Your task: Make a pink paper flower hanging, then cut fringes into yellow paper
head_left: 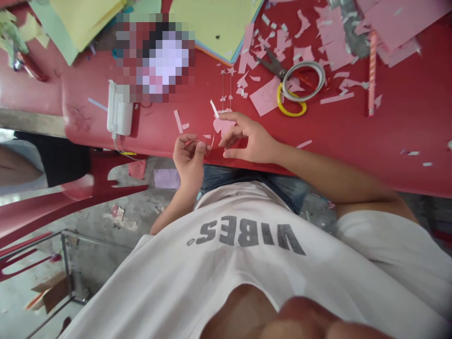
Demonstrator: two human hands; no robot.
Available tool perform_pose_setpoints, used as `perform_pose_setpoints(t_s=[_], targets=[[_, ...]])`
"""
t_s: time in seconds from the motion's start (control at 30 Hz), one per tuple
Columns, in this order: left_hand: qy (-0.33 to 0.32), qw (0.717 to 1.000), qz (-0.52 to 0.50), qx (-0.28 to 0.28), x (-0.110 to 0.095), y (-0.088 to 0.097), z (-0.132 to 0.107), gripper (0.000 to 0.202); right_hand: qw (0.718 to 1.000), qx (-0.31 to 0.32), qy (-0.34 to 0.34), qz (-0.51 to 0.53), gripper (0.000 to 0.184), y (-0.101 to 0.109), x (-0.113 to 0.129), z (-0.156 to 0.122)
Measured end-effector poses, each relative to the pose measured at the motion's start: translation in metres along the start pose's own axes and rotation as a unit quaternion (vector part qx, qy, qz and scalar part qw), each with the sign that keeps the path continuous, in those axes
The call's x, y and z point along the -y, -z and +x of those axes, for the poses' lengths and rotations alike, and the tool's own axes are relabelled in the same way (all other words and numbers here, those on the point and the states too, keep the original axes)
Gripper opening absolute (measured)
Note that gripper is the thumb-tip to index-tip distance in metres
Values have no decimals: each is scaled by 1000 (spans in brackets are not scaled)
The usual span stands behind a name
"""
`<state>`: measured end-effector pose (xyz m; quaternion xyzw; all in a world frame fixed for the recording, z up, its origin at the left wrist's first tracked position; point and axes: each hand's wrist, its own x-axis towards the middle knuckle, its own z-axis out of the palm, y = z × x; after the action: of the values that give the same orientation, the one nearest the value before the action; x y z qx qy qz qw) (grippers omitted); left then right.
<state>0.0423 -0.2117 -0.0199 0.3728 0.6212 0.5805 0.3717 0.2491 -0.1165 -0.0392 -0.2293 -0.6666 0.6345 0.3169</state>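
Observation:
My left hand (190, 155) is closed at the table's front edge. Its thumb and fingers pinch together, and a thin pale strand shows by the fingertips, too fine to name. My right hand (249, 139) is open, thumb and fingers apart, over a pink paper cutout (226, 123) that it partly covers. A small white strip (214, 109) stands at the tip of my right index finger; whether it sticks there I cannot tell. Beyond the cutout, two thin strings (223, 85) run away from me, with small pink stars and shapes along them.
On the red table (353, 150) lie scissors (282, 74) under a tape roll (304, 81), a striped pencil (372, 75), pink scraps and a yellow paper stack (215, 28). A white device with a cable (120, 110) sits left, near a blurred-out phone-like object (164, 61).

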Motion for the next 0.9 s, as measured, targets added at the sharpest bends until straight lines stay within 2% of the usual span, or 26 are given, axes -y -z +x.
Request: perform_pose_setpoints(t_s=[0.07, 0.17, 0.23, 0.27, 0.4, 0.47, 0.57, 0.63, 0.7, 0.8, 0.9], targets=[[-22, 999, -18, -18, 1, -11, -2, 35, 999, -38, 4, 0, 96, -5, -1, 0], [-47, 998, -28, -8, -1, -21, -2, 36, 987, -150, 30, -42, 87, -4, 0, 1], [-67, 997, -25, 3, -6, -25, -2, 40, 978, -198, 32, -54, 92, -1, 2, 2], [-78, 997, -23, 4, -8, -27, -2, 43, 980, -195, 27, -44, 98, 1, 4, 2], [-115, 992, -43, -2, -15, -40, 1, 44, 993, -100, 15, 67, 118, -1, 6, 5], [-136, 988, -71, -11, -15, -49, 5, 39, 989, -101, 14, 104, 125, -4, 4, 8], [-173, 982, -66, -38, -10, -62, 15, 39, 983, -143, 5, 115, 126, -4, 1, 11], [-186, 981, -40, -47, -5, -66, 23, 38, 980, -168, 7, 109, 120, 1, 0, 13], [-192, 981, -9, -29, 1, -63, 36, 34, 976, -202, 20, 85, 112, 10, 0, 15], [-200, 972, 108, 52, 9, -48, 63, 39, 960, -274, 47, 8, 105, 34, 2, 19], [-198, 933, 276, 117, 17, -34, 95, 40, 937, -332, 88, -56, 98, 62, 6, 24]])
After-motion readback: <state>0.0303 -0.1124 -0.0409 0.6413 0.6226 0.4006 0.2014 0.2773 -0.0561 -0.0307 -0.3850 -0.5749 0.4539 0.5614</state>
